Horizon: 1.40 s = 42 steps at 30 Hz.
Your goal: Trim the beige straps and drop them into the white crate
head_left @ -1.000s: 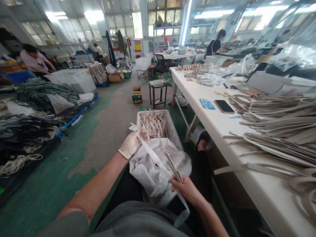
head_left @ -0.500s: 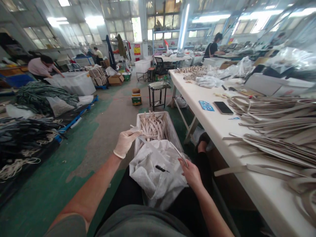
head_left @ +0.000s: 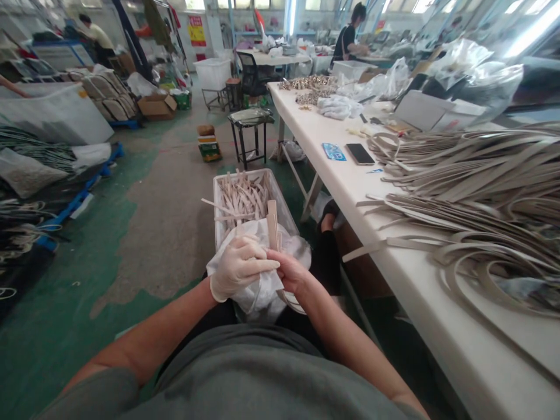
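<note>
My left hand [head_left: 242, 265], in a thin white glove, is closed over my lap, its fingers meeting those of my right hand. What it grips is hidden under the fingers. My bare right hand [head_left: 293, 274] is wrapped round a pale beige strap [head_left: 273, 224], whose flat end points up and away from me; a looped part shows below the hand. A crumpled white sheet [head_left: 262, 300], cloth or plastic, lies across my lap beneath both hands. Just beyond my knees stands a white plastic crate [head_left: 280, 189] with many short pale straps [head_left: 242, 198] in it.
To my right runs a long white table [head_left: 324, 175] with piles of grey-beige straps [head_left: 459, 169], a phone [head_left: 360, 154] and a blue packet [head_left: 333, 151]. A black stool [head_left: 250, 119] stands ahead. Blue pallets [head_left: 83, 192] line the left. A co-worker [head_left: 347, 38] is at the back.
My hands have come together over my lap; the left moved right and down, away from the crate. The strap in my right hand now points upright. The view has tipped down and turned right.
</note>
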Available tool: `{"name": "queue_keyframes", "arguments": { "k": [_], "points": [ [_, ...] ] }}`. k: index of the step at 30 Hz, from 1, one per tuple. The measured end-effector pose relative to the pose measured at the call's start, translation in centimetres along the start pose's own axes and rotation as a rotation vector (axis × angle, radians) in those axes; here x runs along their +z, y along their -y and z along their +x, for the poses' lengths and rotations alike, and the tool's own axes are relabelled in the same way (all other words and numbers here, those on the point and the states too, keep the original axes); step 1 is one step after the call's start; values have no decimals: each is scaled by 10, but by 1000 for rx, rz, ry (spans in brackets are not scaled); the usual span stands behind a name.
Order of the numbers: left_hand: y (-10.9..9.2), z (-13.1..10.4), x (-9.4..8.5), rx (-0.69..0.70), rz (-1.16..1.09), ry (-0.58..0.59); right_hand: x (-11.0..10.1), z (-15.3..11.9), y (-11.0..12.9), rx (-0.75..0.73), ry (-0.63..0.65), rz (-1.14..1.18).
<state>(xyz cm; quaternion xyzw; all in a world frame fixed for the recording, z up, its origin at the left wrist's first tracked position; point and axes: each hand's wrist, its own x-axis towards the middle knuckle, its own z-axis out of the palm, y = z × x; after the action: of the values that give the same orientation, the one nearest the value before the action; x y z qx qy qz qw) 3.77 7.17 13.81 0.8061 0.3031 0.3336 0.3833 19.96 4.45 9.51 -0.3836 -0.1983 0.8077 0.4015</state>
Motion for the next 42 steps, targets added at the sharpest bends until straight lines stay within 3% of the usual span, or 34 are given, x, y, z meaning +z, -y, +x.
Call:
{"name": "queue_keyframes", "arguments": {
  "k": [4,8,10,12,14,19,25,29,31,32,34,37,39,40,42],
  "points": [
    [8,-16,8,-79,-14,53,-4,-2,8,-200,-102,-129],
    [15,-46,17,-132,-67,137,-16,-6,23,-413,-305,-379],
    [18,-58,18,-191,-108,32,-21,-7,27,-485,-368,-488],
    [20,-59,18,-314,-180,-153,-22,-6,27,-501,-370,-576],
    [23,-52,21,-449,-294,-197,-20,-4,23,-472,-343,-634],
    [26,-27,37,-634,-486,173,-11,0,11,-442,-298,-709],
    [22,-31,38,-762,-680,366,-22,5,6,-405,-347,-672],
    [30,-32,39,-879,-872,360,-28,9,3,-394,-382,-696],
    [39,-21,24,-918,-972,226,-31,6,-1,-394,-358,-720],
    [43,-13,8,-917,-1015,92,-32,3,-3,-382,-334,-734],
    [48,7,-39,-837,-1076,-307,-37,-3,-10,-341,-279,-749],
    [44,30,-120,-492,-1142,-866,-44,-12,-24,-277,-194,-747],
    [37,35,-151,-329,-1130,-972,-46,-17,-34,-256,-155,-776],
    [35,34,-154,-309,-1126,-989,-47,-20,-39,-247,-150,-793],
    [37,25,-136,-406,-1142,-979,-47,-25,-48,-227,-164,-805]
  ]
}}
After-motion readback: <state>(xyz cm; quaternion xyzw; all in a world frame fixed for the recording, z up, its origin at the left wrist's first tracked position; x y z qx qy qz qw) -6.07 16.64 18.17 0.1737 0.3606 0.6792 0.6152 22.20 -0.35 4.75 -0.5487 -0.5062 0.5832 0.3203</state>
